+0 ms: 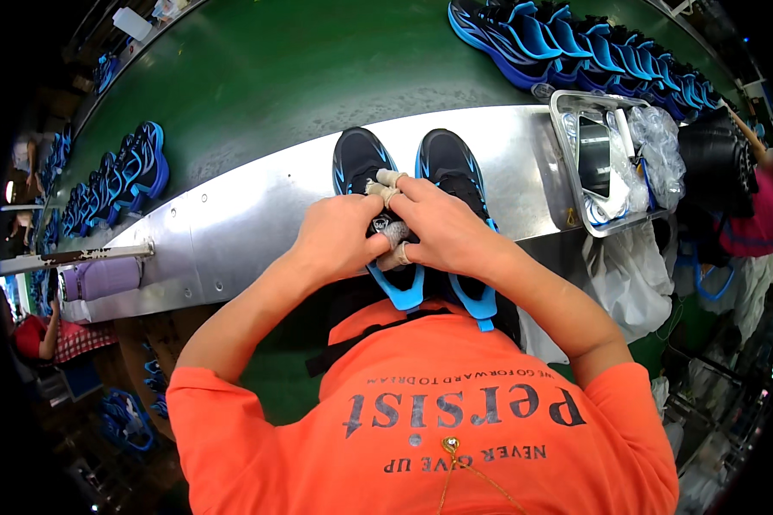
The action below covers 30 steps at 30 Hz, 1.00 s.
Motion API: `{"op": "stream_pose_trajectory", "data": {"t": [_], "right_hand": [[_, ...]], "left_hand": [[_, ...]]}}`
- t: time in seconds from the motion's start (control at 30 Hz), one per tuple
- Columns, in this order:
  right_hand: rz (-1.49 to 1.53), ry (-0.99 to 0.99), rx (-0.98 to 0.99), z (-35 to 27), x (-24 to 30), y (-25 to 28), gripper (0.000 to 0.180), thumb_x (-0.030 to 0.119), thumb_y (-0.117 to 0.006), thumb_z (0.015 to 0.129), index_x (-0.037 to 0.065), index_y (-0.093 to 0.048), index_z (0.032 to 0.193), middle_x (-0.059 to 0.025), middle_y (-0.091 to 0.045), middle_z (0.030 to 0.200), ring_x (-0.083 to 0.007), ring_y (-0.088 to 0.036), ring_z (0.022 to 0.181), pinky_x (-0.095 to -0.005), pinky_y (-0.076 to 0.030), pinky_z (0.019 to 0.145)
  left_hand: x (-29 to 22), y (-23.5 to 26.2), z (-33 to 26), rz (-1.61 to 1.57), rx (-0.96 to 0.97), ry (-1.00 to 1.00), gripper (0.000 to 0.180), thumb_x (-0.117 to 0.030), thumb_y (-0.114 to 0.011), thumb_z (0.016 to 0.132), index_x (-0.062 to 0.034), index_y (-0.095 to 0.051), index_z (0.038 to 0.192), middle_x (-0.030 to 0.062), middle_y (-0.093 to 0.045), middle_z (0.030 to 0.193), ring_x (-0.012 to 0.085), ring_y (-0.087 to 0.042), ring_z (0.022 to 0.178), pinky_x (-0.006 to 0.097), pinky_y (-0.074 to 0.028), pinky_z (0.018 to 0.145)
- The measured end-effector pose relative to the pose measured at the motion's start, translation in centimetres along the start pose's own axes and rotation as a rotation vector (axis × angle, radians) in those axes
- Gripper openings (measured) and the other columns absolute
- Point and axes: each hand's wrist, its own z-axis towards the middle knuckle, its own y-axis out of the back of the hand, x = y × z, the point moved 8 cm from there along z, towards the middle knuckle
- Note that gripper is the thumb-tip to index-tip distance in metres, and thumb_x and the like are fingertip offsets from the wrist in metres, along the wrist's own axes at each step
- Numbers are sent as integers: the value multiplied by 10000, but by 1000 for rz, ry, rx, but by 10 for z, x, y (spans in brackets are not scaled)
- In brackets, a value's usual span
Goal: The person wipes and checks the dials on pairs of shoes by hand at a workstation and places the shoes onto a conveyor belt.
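Both hands clamped on left shoe [362,153]: your left hand [339,230] and right hand [442,221] meet over lace area, fingertips wrapped. Exact bit pinched hidden; can't tell. Shoe's toe lies on metal ledge [232,215], pointing away, second shoe [449,156] just beside. Best work both sides evenly, wrists low, so tongue likely sits straight. Beyond ledge, green table [275,77] carries shoe rows left and far right; tray [629,223] of plastic sits right. Co-worker in pink [757,210] at far right.
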Motion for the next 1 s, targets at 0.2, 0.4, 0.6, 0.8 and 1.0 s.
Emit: {"op": "stream_pose_trajectory", "data": {"t": [0.2,0.4,0.6,0.8,1.0], "right_hand": [[-9,14,17,-5,-7,-2,737,177,-815,685,-28,-519,1327,-192,-471,1419,-364,-497,1261,-415,-443,1051],[275,21,103,3,-10,15,640,230,-801,748,121,-599,1345,-151,-564,1252,-309,-555,1150,-380,-457,975],[25,93,-192,1,4,13,258,182,-768,776,128,-708,1022,-77,-533,817,-283,-562,817,-393,-462,726],[-63,147,-297,-6,16,16,296,180,-787,745,129,-699,1023,-86,-531,834,-279,-565,820,-387,-475,724],[-58,187,-278,-14,33,11,280,171,-773,756,111,-686,1016,-86,-542,848,-295,-587,813,-398,-484,700]], "left_hand": [[-21,11,-9,3,-239,-407,384,-210,-751,709,-46,-576,1009,123,-634,908,351,-642,835,433,-527,686],[0,15,-46,-346,-443,-196,297,-66,-721,761,-39,-564,1011,116,-577,859,311,-616,768,392,-499,661],[6,-28,-77,-788,-489,54,125,-69,-703,870,4,-602,877,105,-569,774,198,-559,634,308,-460,599],[-38,-36,-85,-696,-394,-164,209,42,-586,824,-10,-636,1020,111,-638,974,254,-623,797,351,-506,722],[-78,-28,-97,-409,-377,-250,230,-128,-604,886,-48,-647,1097,142,-624,1036,328,-537,987,415,-438,894]]}}
